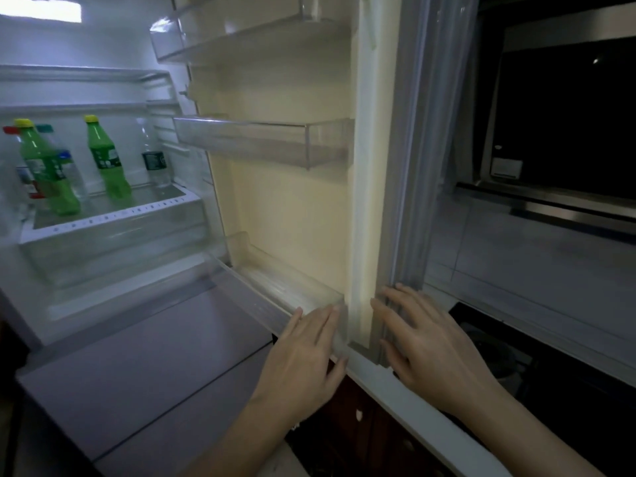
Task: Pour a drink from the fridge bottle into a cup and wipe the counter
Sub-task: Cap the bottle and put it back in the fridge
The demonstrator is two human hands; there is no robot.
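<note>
A dim kitchen, lit mostly by the open fridge: its door is swung wide, with a dark hob and a range hood beyond the door's edge, to the right of the right grip.

Both grips are low on the door. The left grip lies with straight fingers against the end of the lowest door bin, and it holds nothing. Just to its right, the right grip lies flat and spread over the door's rubber seal, also empty.

The drinks stand on a shelf inside the fridge, well up and to the left of the left grip and out of its reach as it lies. Two green bottles with yellow caps stand there, one farther left of the grips and one nearer them. A clear bottle with a dark label stands closest to the left grip. Other bottles crowd behind the far-left one. All are upright, with the long axis vertical and the caps pointing up. Their slight lean looks like the effect of the wide lens.

By my reading the task has barely begun. The fridge is open, but no bottle has been taken. No cup or cloth is in view, so lifting a bottle out, pouring and wiping are all left to do. I cannot tell which bottle is meant.
</note>
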